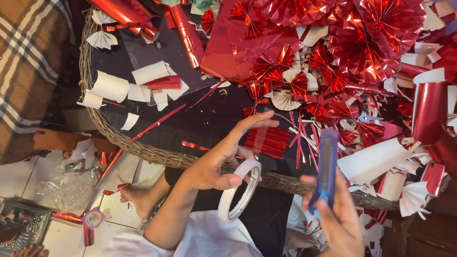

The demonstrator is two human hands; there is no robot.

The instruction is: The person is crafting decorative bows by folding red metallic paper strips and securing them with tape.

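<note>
Glossy red foil fans (328, 21) are gleaming over a rough woven wicker tray (142, 149). A smooth white tape roll (240, 191) and blue plastic cutter (325, 168) are looking matt beside checked cloth (18, 52).

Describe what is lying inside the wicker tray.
The wicker tray holds red foil fans, rolled foil tubes, white paper curls and thin red strips on a dark sheet. Whatever lies beneath the heaped fans is covered.
</note>
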